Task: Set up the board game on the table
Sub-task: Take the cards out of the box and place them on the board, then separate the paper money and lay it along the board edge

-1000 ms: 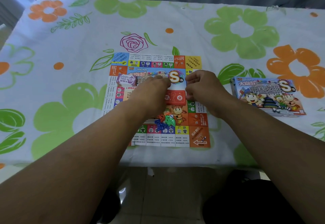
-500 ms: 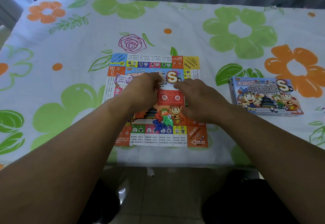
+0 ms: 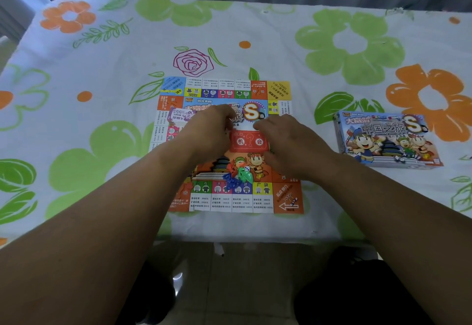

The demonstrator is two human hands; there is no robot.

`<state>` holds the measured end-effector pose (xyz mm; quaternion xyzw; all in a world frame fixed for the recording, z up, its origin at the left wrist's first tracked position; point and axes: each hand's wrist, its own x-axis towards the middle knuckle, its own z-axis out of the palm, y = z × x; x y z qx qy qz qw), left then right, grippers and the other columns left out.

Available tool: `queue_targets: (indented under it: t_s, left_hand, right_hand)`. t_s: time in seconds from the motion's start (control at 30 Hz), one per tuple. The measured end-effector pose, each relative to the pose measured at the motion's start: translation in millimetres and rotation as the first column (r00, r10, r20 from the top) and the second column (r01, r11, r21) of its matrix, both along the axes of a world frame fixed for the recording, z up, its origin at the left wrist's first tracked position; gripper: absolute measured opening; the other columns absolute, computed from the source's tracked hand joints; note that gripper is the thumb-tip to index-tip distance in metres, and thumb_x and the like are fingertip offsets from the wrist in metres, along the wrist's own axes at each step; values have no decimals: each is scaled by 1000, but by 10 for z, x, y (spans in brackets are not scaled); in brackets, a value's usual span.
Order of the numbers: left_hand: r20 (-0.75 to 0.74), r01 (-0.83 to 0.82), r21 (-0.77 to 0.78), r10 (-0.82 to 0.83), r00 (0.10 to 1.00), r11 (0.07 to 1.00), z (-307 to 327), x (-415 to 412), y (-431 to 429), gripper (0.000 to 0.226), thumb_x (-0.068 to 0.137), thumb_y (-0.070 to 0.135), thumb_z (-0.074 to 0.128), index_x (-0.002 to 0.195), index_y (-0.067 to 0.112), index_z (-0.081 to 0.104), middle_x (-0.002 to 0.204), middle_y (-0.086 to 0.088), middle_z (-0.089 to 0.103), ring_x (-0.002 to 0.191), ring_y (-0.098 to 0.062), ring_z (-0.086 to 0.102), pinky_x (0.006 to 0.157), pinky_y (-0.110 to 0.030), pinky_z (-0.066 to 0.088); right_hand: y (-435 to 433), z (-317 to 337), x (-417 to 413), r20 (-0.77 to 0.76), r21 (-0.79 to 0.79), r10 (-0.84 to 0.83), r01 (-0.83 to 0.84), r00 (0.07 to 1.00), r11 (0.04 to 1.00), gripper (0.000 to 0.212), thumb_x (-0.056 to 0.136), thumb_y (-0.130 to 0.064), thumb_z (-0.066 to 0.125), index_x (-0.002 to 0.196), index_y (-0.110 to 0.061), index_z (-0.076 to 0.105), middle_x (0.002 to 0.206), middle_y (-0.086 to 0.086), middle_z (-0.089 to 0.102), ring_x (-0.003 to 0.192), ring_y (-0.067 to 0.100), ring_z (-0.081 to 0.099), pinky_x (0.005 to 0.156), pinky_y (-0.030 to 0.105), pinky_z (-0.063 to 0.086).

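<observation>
The colourful game board (image 3: 279,90) lies flat in the middle of the table. A red stack of question-mark cards (image 3: 249,141) sits at its centre. My left hand (image 3: 207,133) rests against the stack's left side with bent fingers whose tips are hidden. My right hand (image 3: 288,143) lies flat on the board at the stack's right, a fingertip touching its upper right corner. A purple stack of play money (image 3: 182,115) sits on the board's left part, partly behind my left hand. Small blue, green and red plastic pieces (image 3: 237,175) and a white die (image 3: 247,169) lie just below the cards.
The game box (image 3: 385,139) lies lid up on the flowered tablecloth (image 3: 102,146) to the right of the board. The table's near edge (image 3: 242,238) runs just below the board, with the floor and my dark-clothed legs beneath it.
Both hands have slid a little toward me along the sides of the red card stack. The stack, money and pieces stay where they were.
</observation>
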<state>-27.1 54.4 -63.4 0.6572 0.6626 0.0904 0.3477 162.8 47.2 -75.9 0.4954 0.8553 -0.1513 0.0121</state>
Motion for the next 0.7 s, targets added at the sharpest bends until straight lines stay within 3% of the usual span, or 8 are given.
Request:
queue_targets:
  t_s: [0.23,0.43,0.7]
  left_hand:
    - [101,-125,-39,128,987,991,-37,-18,35,57,88,-5,59,139,17,49,127,-5,60,107,-25,63,86,-42,59]
    - [126,-150,-43,155,980,988,-33,9,31,59,89,-6,60,142,17,47,130,-6,59,108,-25,62,87,-41,59]
    - [151,-223,20,218,964,975,126,-139,57,58,85,-14,54,135,14,53,128,-6,59,109,-27,62,87,-47,59]
  right_hand:
    - [82,19,-27,-223,-164,-221,187,950,969,66,83,-13,75,141,-18,45,131,6,47,119,22,50,84,27,44]
    - [57,20,-45,-212,-186,-230,192,950,964,66,86,-10,74,144,-17,42,135,7,44,120,22,48,80,25,48]
    - [136,65,-26,-232,-185,-256,215,939,959,58,88,-14,71,140,-19,46,130,6,46,116,20,51,79,25,42]
